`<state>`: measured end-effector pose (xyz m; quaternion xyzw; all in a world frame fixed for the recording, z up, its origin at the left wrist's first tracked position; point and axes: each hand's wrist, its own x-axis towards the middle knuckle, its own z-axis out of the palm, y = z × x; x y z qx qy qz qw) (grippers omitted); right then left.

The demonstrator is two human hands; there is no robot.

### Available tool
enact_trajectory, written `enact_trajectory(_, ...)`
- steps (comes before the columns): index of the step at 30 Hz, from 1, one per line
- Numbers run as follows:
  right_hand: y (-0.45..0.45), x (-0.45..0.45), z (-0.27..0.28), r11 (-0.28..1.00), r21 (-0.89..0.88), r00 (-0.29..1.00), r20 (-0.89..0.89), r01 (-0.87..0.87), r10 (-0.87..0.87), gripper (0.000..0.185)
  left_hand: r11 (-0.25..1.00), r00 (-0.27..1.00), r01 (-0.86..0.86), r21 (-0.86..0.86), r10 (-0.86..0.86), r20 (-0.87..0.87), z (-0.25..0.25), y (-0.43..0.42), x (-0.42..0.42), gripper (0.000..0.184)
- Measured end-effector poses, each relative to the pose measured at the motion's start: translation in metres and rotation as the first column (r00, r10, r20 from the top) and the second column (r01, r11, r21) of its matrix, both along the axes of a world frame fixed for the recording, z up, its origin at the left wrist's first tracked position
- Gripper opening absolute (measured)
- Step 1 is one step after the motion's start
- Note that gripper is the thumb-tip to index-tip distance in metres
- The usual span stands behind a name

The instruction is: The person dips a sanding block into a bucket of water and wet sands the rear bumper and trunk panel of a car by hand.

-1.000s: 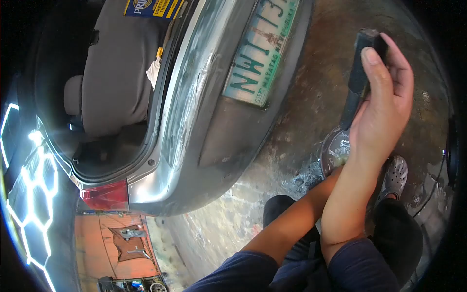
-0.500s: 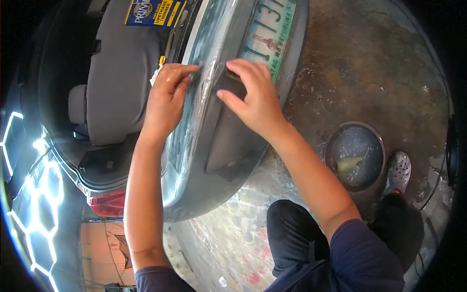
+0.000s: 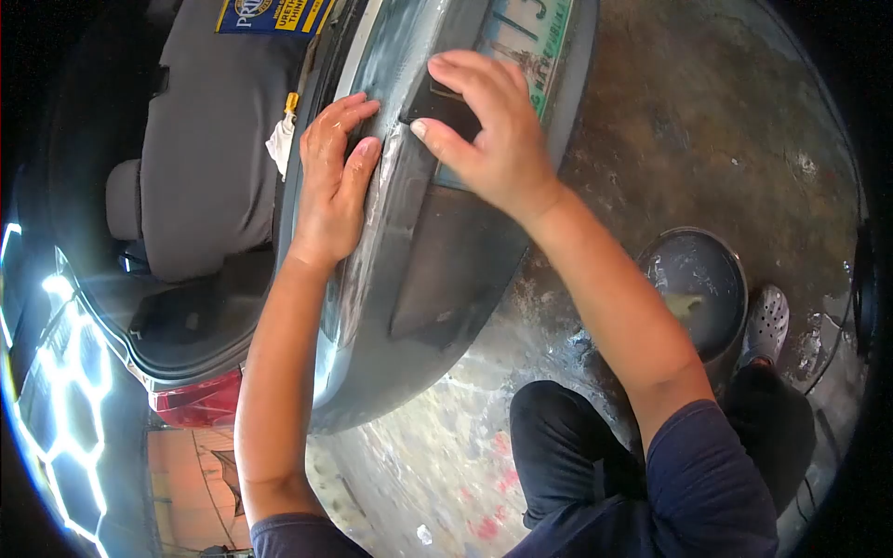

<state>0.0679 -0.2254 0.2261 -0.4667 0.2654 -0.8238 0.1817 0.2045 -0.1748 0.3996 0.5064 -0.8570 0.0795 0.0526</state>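
My right hand (image 3: 498, 130) grips a dark flat block (image 3: 448, 110) between thumb and fingers. The block lies against the grey bumper (image 3: 372, 358) of a car, beside the licence plate (image 3: 535, 46). Its face toward the bumper is hidden. On the bumper's upper ledge, which looks wet and streaked, rests my left hand (image 3: 335, 177), fingers a little apart and nothing visible in them. Left of that hand, on the trunk edge, is a white cloth-like piece (image 3: 281, 144) with a yellow tip.
Inside the open trunk are a grey seat back (image 3: 209, 149) and a blue-and-yellow thinner can (image 3: 270, 14). A round basin (image 3: 712, 270) of water with a pale greenish piece (image 3: 684, 305) stands on the floor by my shoe (image 3: 767, 321). A red tail light (image 3: 195, 400) is at lower left.
Both hands have moved up the view along the bumper. The left hand's fingers have spread and settled on the ledge. The camera view has shifted slightly, and my right forearm now overlaps the basin's edge.
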Motion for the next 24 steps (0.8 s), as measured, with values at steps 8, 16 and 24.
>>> enact_trajectory(8, 0.027, 0.013, -0.008, 0.990, -0.108, 0.992, -0.097, -0.090, 0.080, 0.055, 1.000, 1.000, 0.016, -0.020, -0.016, 0.000, -0.001, -0.003, 0.002, 0.036)
enact_trajectory(16, 0.071, 0.024, -0.005, 0.979, -0.057, 0.975, -0.123, -0.194, 0.186, 0.050, 1.000, 1.000, 0.013, -0.017, -0.012, 0.005, 0.001, -0.002, 0.001, 0.037)
enact_trajectory(24, 0.042, 0.023, -0.009, 0.999, -0.023, 0.998, -0.060, -0.033, 0.032, 0.054, 1.000, 1.000, 0.006, -0.019, -0.006, -0.005, 0.000, -0.003, 0.000, 0.037)
